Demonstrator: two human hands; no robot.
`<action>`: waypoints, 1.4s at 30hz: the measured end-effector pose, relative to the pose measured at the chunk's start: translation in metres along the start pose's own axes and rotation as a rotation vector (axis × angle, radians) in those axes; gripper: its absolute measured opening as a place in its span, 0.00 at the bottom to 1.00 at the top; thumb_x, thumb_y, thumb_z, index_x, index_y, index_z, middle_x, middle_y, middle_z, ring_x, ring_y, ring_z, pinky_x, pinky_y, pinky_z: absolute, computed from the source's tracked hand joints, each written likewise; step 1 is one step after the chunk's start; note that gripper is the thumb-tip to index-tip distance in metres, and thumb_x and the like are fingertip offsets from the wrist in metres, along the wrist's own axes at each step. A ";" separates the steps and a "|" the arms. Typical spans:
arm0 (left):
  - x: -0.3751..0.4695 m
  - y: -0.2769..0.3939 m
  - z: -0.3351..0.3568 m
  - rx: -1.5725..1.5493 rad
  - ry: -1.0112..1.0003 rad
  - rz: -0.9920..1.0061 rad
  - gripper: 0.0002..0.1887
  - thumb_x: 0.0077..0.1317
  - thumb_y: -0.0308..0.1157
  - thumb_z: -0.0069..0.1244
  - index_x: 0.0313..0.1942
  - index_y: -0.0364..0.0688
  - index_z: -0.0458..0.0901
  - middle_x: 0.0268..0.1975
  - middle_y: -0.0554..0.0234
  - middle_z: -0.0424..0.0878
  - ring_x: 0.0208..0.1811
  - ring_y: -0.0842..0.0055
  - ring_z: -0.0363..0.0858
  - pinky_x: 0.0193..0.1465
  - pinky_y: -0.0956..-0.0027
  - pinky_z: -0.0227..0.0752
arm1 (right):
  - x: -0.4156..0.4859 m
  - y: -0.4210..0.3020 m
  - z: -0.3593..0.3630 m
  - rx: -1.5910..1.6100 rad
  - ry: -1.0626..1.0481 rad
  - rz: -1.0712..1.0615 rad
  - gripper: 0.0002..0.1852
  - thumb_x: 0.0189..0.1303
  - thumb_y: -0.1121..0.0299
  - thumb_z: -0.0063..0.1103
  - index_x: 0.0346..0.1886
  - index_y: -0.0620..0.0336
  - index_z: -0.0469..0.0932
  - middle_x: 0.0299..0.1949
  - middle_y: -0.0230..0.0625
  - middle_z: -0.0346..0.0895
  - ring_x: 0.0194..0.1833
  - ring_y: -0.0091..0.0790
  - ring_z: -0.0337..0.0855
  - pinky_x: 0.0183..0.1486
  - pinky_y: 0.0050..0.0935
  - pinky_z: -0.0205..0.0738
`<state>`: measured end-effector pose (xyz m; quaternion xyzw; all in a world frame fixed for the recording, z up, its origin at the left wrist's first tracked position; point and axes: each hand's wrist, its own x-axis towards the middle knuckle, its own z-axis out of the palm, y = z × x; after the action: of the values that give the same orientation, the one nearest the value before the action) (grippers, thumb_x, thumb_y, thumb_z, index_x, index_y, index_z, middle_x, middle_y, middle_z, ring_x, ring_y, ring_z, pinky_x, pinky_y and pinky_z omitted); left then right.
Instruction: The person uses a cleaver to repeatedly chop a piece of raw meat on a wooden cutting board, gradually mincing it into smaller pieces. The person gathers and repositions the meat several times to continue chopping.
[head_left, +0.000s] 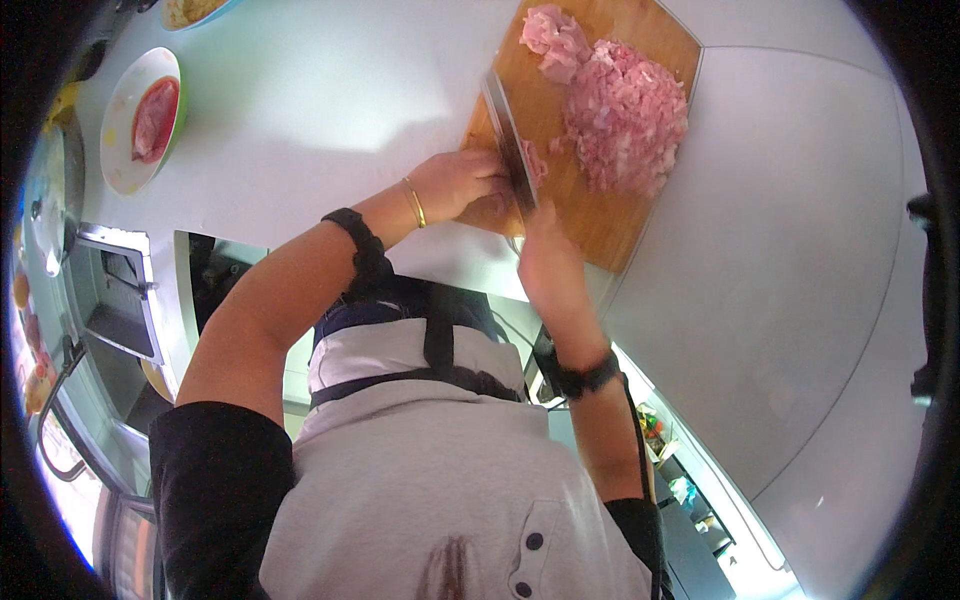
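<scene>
A wooden cutting board (600, 232) lies on the counter before me. My right hand (551, 259), slightly blurred, grips the handle of a kitchen knife (508, 135), whose broad blade points away from me. Close along the blade's left side, the curled fingers of my left hand (461, 180) press on a piece of raw meat (491, 210), partly hidden under them. Cut bits of meat (535, 163) lie just right of the blade. A large heap of chopped raw meat (626, 120) covers the board's right part, with a paler lump of sliced meat (555, 41) touching it at the far side.
On the counter (300, 97) at left stands a bowl (124, 146) with a piece of raw meat in red liquid. Another bowl (199, 11) with yellowish contents is cut off at the top. A sink (120, 292) is at the left. The wall (765, 225) borders the board's right side.
</scene>
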<state>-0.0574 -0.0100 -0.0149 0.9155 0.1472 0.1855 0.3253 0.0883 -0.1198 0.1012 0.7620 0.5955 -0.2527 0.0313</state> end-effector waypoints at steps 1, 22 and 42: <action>0.001 0.001 0.000 -0.011 -0.001 0.011 0.15 0.59 0.28 0.45 0.46 0.45 0.82 0.53 0.64 0.78 0.59 0.66 0.74 0.59 0.65 0.73 | 0.014 -0.004 0.002 0.110 0.101 -0.075 0.19 0.61 0.77 0.44 0.56 0.68 0.62 0.47 0.64 0.74 0.45 0.64 0.78 0.46 0.53 0.75; -0.008 0.002 -0.010 0.023 0.014 0.033 0.16 0.59 0.27 0.44 0.47 0.44 0.82 0.53 0.64 0.78 0.60 0.65 0.73 0.60 0.64 0.72 | -0.043 0.003 -0.024 -0.001 -0.006 0.069 0.12 0.63 0.72 0.51 0.45 0.63 0.62 0.32 0.56 0.78 0.33 0.61 0.81 0.36 0.54 0.75; -0.001 -0.002 -0.007 0.019 -0.021 0.065 0.12 0.58 0.28 0.47 0.42 0.43 0.82 0.50 0.63 0.79 0.56 0.65 0.76 0.57 0.65 0.74 | 0.028 -0.004 0.011 0.269 0.161 -0.020 0.20 0.63 0.73 0.49 0.57 0.66 0.60 0.35 0.63 0.77 0.37 0.65 0.79 0.40 0.57 0.71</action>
<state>-0.0620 -0.0050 -0.0114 0.9247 0.1158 0.1851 0.3118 0.0849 -0.0977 0.0812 0.7711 0.5643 -0.2688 -0.1214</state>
